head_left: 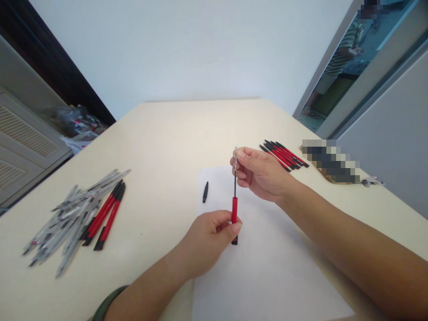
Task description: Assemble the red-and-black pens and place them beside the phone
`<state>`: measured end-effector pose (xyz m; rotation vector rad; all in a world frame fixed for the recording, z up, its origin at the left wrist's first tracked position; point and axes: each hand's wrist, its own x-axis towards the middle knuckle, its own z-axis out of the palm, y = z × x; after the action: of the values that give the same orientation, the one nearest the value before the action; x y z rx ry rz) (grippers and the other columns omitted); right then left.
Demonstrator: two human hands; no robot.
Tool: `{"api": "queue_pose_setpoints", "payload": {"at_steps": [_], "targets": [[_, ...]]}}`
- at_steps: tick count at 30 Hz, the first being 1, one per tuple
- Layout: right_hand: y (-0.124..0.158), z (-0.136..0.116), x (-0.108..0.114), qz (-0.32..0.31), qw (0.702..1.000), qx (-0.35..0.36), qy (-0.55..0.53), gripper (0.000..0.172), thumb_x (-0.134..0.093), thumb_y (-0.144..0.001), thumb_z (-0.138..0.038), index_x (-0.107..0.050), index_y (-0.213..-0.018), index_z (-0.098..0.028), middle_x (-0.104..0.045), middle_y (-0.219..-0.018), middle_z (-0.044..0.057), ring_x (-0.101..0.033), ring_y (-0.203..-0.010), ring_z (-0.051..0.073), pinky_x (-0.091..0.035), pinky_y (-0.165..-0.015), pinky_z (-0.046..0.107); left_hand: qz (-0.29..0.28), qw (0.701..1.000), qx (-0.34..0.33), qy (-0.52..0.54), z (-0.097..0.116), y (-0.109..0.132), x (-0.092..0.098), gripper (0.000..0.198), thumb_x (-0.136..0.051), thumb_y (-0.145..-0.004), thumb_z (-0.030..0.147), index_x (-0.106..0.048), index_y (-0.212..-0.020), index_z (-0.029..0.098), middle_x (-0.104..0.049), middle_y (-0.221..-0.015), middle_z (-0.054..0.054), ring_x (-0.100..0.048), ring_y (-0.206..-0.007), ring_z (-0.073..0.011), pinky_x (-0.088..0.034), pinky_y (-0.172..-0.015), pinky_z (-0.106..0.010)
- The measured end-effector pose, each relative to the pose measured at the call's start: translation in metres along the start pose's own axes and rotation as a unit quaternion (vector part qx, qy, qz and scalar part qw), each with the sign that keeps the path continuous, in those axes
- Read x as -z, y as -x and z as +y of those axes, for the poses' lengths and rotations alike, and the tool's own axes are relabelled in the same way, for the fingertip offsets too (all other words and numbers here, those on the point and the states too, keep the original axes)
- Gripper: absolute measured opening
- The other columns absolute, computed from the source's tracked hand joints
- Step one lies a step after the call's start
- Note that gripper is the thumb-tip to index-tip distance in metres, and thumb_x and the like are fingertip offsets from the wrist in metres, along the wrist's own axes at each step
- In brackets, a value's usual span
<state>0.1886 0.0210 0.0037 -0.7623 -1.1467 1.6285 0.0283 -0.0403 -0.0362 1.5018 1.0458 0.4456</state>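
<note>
My left hand (214, 234) pinches a red pen barrel (234, 209) with a black end, held upright over a white sheet of paper (261, 267). Above it, my right hand (259, 171) grips the clear upper part of a pen refill (235, 183) between thumb and fingers. The refill's dark lower length runs down to the barrel's open top; how deep it sits inside is hidden. A black pen tip piece (205, 191) lies on the paper, left of both hands.
Several clear refills or pens (67, 218) are heaped at the left, beside a few red-and-black pens (112, 214). More red pens (284, 156) lie in a row behind my right hand. A partly blurred pouch-like item (329, 162) rests at the right edge. Beyond the doorway stands a person (341, 58).
</note>
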Motion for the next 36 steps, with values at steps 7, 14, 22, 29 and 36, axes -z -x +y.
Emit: {"api": "queue_pose_setpoints", "payload": {"at_steps": [7, 14, 22, 29, 36], "targets": [[0.0009, 0.0006, 0.0004, -0.019, 1.0, -0.004, 0.007, 0.019, -0.052, -0.076, -0.031, -0.044, -0.068, -0.016, -0.039, -0.066, -0.003, -0.031, -0.05, 0.005, -0.023, -0.04, 0.018, -0.005, 1.0, -0.004, 0.004, 0.0019, 0.0, -0.0007, 0.03, -0.044, -0.078, 0.042, -0.059, -0.086, 0.017, -0.051, -0.063, 0.001, -0.043, -0.058, -0.011, -0.034, -0.055, -0.022], [0.0004, 0.0022, 0.001, -0.024, 1.0, -0.015, 0.011, 0.02, -0.054, -0.075, -0.033, -0.044, -0.069, -0.016, -0.04, -0.066, -0.003, -0.033, -0.05, 0.005, -0.024, -0.04, 0.018, 0.001, 1.0, 0.004, 0.008, 0.001, -0.0001, -0.0009, 0.032, -0.044, -0.077, 0.043, -0.059, -0.088, 0.017, -0.05, -0.063, 0.001, -0.042, -0.057, -0.0107, -0.033, -0.054, -0.022], [-0.0006, 0.002, 0.0072, -0.064, 0.997, -0.026, 0.027, 0.02, -0.052, -0.077, -0.033, -0.046, -0.07, -0.015, -0.042, -0.068, -0.002, -0.034, -0.05, 0.005, -0.026, -0.041, 0.018, 0.012, 1.0, 0.009, 0.018, 0.0024, 0.0003, -0.0023, 0.031, -0.045, -0.077, 0.043, -0.059, -0.089, 0.018, -0.052, -0.063, 0.001, -0.042, -0.056, -0.0102, -0.033, -0.053, -0.022], [-0.0018, 0.0036, 0.0081, -0.051, 0.997, 0.015, 0.058, 0.019, -0.051, -0.077, -0.032, -0.045, -0.071, -0.016, -0.043, -0.068, -0.002, -0.036, -0.05, 0.005, -0.027, -0.042, 0.018, 0.013, 1.0, 0.013, 0.015, 0.0027, 0.0004, -0.0004, 0.033, -0.045, -0.077, 0.044, -0.059, -0.089, 0.017, -0.051, -0.063, 0.001, -0.043, -0.057, -0.0103, -0.034, -0.053, -0.022], [-0.0025, 0.0056, 0.0056, -0.031, 0.998, -0.002, 0.054, 0.019, -0.052, -0.075, -0.034, -0.044, -0.071, -0.017, -0.044, -0.065, -0.003, -0.036, -0.049, 0.005, -0.027, -0.041, 0.018, 0.012, 1.0, 0.01, 0.017, 0.0019, 0.0009, -0.0008, 0.032, -0.045, -0.077, 0.044, -0.059, -0.088, 0.018, -0.051, -0.064, 0.001, -0.045, -0.058, -0.011, -0.035, -0.054, -0.022]]}}
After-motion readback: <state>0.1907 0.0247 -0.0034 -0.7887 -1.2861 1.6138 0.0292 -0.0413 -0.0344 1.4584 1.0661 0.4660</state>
